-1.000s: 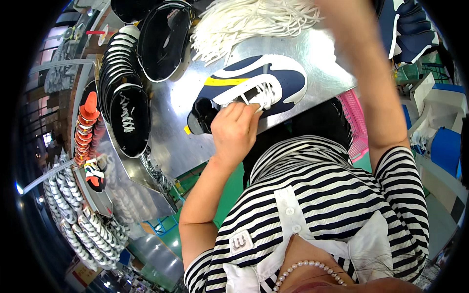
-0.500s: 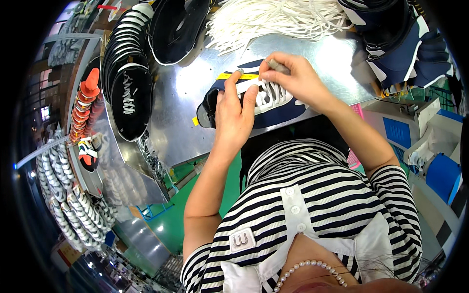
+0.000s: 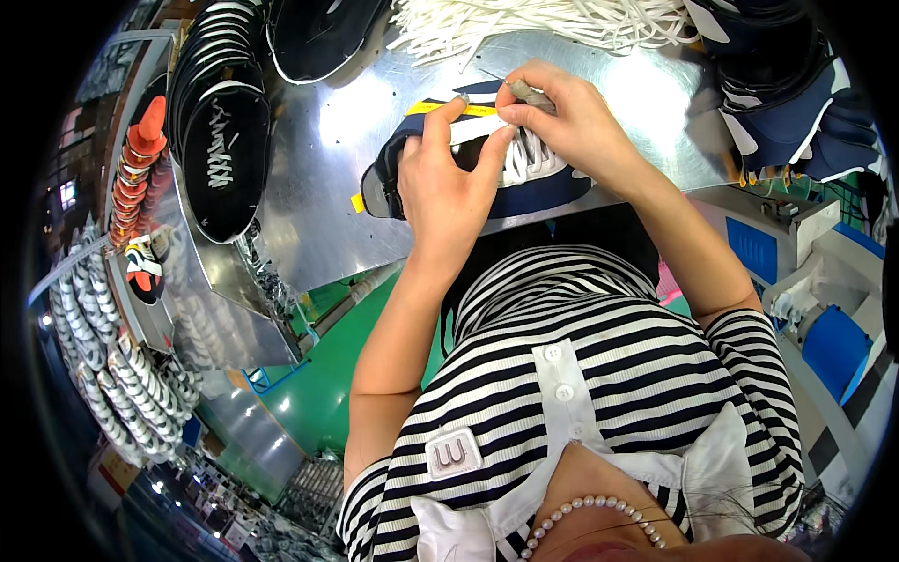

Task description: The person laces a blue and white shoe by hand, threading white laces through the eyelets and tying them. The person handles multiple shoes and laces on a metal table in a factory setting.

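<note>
A navy shoe upper [image 3: 538, 194] with white laces [image 3: 526, 161] lies sideways on the metal table, its dark opening toward the left. My left hand [image 3: 440, 178] grips it around the opening, index finger by a yellow strip [image 3: 426, 109] and thumb reaching toward the lacing. Over the lace rows, my right hand [image 3: 571, 122] is closed in a pinch on a white shoelace, most of it hidden by the fingertips. Grey wrapping [image 3: 531, 96] covers one right finger. The fingertips of both hands nearly meet.
A heap of loose white laces [image 3: 543, 23] lies at the table's far edge. Nested black shoes [image 3: 225, 164] stand at the left, another black shoe [image 3: 323, 37] behind. Navy uppers [image 3: 787, 112] are piled at right. A grey machine with blue panels [image 3: 752, 248] stands lower right.
In the view, the table and shoe sit slightly higher and farther left. My left thumb has moved up close to the right fingertips, which stay pinched.
</note>
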`<state>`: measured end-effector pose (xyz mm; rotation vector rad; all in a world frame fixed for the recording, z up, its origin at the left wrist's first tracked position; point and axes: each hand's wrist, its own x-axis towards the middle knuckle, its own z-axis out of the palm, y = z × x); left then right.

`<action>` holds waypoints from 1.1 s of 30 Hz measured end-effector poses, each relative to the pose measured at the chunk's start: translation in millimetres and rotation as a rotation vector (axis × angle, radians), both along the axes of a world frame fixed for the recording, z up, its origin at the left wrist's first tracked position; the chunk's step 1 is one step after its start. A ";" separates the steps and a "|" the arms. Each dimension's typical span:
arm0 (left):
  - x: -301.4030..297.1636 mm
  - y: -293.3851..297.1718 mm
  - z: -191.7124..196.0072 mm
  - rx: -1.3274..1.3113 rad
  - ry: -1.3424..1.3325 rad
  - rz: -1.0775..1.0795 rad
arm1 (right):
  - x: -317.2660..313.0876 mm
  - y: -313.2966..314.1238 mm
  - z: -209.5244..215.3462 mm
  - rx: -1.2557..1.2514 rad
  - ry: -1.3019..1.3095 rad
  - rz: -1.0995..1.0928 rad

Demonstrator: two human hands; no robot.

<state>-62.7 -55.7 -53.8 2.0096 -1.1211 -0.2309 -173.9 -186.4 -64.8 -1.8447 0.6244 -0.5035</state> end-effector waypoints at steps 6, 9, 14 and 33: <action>-0.1 -1.2 -13.0 -0.079 0.045 0.055 | -15.2 8.7 6.0 -0.018 -0.080 -0.083; -0.4 -1.5 -14.0 -0.077 0.029 0.059 | -32.1 7.6 9.5 -0.051 -0.012 0.024; -2.3 -0.2 -13.9 -0.086 0.024 0.053 | -34.7 6.5 16.7 -0.113 0.050 0.060; 5.6 12.4 -11.3 -0.120 0.303 -0.013 | -33.4 -8.2 15.9 -0.195 0.088 -0.008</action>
